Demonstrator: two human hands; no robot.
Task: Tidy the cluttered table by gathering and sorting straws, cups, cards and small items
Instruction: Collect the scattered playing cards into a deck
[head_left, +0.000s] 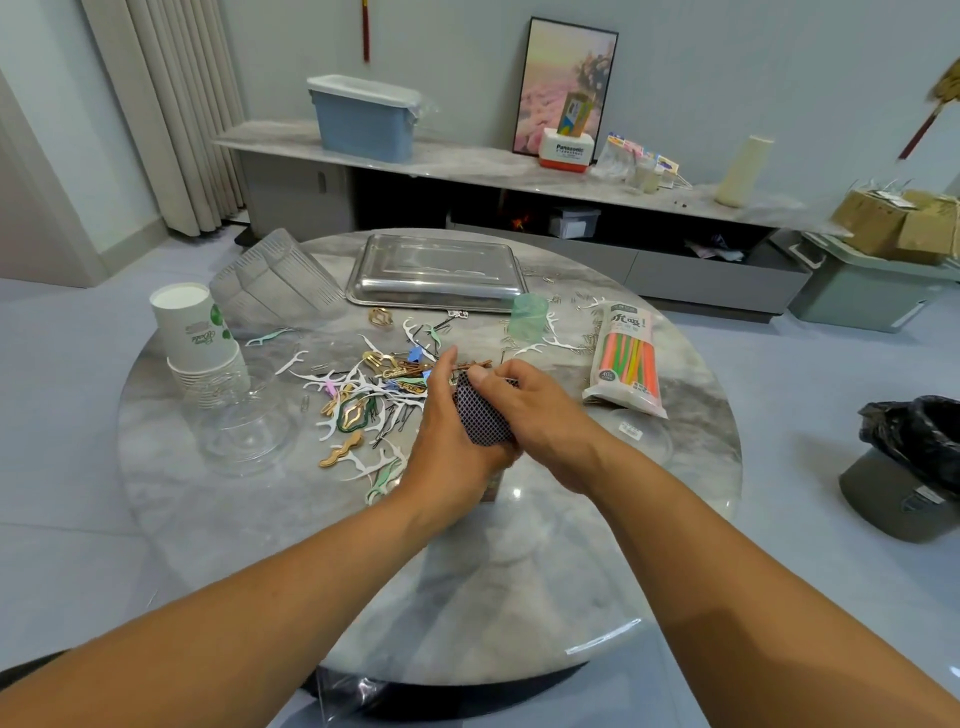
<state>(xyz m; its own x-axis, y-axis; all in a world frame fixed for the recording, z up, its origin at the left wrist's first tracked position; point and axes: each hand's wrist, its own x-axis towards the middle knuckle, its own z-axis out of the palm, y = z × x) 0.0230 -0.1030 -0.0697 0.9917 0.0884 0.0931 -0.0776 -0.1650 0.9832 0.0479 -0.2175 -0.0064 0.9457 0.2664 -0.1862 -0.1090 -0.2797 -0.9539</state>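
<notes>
A stack of playing cards (485, 418) with dark checkered backs sits between my hands over the middle of the round marble table (519, 571). My left hand (452, 431) cradles the stack from below and the left. My right hand (535, 410) grips its right side, thumb across the top. A pack of coloured straws (626, 364) lies to the right. An upside-down stack of paper cups (200, 338) stands at the left. Floss picks, hair clips and paper clips (363, 400) lie scattered left of my hands.
An upturned metal tray (436, 275) lies at the table's far side, with a small green cup (529, 316) in front of it. Clear plastic cups (244, 431) and floss pick packs (275, 275) are at the left. A bin with a black bag (914, 467) stands right of the table.
</notes>
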